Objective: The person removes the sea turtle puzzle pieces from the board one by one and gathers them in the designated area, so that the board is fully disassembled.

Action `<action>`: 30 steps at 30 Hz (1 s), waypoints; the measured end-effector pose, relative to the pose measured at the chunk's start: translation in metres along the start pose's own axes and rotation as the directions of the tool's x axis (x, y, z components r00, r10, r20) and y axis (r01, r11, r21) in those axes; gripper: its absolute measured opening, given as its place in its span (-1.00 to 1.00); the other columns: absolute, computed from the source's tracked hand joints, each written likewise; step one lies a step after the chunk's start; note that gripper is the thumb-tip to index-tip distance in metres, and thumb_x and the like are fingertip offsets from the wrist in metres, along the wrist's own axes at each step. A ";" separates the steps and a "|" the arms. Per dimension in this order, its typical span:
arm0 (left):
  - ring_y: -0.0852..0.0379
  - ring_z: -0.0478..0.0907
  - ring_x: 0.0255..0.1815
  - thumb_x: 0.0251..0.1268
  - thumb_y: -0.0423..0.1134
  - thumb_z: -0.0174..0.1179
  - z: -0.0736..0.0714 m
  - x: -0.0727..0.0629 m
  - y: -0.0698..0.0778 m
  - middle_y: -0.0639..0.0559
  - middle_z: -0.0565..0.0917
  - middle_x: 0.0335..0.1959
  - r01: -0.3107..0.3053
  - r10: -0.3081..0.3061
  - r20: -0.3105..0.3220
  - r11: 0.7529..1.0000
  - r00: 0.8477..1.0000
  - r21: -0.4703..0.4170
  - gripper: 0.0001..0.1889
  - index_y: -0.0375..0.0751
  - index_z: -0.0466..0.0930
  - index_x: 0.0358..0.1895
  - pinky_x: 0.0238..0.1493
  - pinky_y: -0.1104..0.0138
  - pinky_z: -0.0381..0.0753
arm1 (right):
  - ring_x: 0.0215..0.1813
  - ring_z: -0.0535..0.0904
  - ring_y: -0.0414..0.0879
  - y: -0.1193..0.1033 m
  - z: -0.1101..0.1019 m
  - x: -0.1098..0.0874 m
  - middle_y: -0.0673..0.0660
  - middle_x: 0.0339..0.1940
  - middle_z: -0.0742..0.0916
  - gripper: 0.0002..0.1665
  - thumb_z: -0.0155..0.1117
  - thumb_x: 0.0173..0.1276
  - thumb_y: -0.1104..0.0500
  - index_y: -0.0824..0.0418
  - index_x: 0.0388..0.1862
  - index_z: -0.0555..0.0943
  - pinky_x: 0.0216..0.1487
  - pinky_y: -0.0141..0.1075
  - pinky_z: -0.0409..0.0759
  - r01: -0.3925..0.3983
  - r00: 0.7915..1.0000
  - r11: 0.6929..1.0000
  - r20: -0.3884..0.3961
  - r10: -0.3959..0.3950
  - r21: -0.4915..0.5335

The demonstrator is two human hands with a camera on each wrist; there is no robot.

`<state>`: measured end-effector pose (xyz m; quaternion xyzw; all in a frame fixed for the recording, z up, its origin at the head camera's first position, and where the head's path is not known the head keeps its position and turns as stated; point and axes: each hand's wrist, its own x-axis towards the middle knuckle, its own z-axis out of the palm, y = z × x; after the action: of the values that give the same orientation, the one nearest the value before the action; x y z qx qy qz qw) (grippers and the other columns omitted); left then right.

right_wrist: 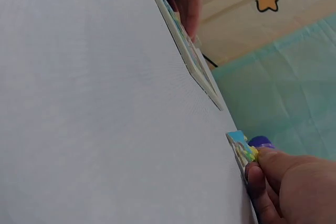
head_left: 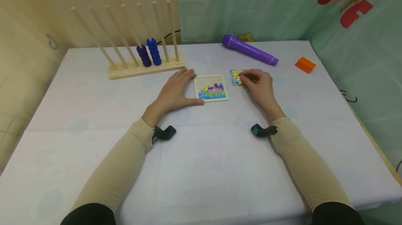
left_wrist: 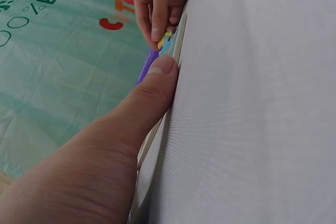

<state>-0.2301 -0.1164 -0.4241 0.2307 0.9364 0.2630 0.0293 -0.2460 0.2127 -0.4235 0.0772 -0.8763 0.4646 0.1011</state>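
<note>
A small square jigsaw tray [head_left: 224, 87] with a pale wooden rim lies flat on the table. Colourful pieces [head_left: 212, 94] in blue, purple and yellow fill its lower part; bare wood shows above them. My left hand [head_left: 176, 90] spreads round the tray's left side, fingertips at the upper corner and straight thumb along the near edge. Right of the tray are loose jigsaw pieces [head_left: 235, 77], blue and yellow, partly covered by my right hand [head_left: 262, 85]. Between thumb and finger the right hand pinches a yellow jigsaw piece [right_wrist: 253, 153] over them.
A wooden peg rack [head_left: 146, 70] with dark blue and blue beads on two pegs stands behind my left hand. At the back lies a purple toy microphone [head_left: 251, 50]; an orange block [head_left: 305, 65] sits at the far right. Curtains hang behind the table.
</note>
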 end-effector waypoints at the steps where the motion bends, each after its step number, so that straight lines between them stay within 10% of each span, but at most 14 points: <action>1: -0.04 -0.15 0.79 0.02 0.45 0.47 0.000 0.000 0.000 -0.03 0.17 0.72 0.001 -0.001 0.002 1.000 1.000 0.003 0.13 -0.07 0.27 0.61 0.77 0.01 -0.15 | -0.25 0.66 -0.24 0.000 0.001 0.000 0.20 -0.09 0.83 -0.77 0.38 0.53 0.13 0.22 0.02 0.80 -0.20 -0.58 0.61 0.006 1.000 1.000 -0.007 -0.006 -0.013; 30: -0.03 -0.16 0.79 0.03 0.47 0.45 -0.001 0.000 -0.001 -0.02 0.14 0.73 0.009 -0.009 0.014 1.000 1.000 0.015 0.15 -0.07 0.26 0.62 0.77 0.01 -0.16 | -0.18 0.65 -0.11 -0.005 0.007 -0.004 0.20 -0.14 0.84 -0.78 0.40 0.51 0.14 0.26 -0.04 0.81 -0.21 -0.61 0.49 0.066 0.990 0.989 -0.112 -0.081 -0.134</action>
<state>-0.2309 -0.1172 -0.4240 0.2284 0.9391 0.2542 0.0353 -0.2414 0.2046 -0.4242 0.0753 -0.8939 0.4060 0.1743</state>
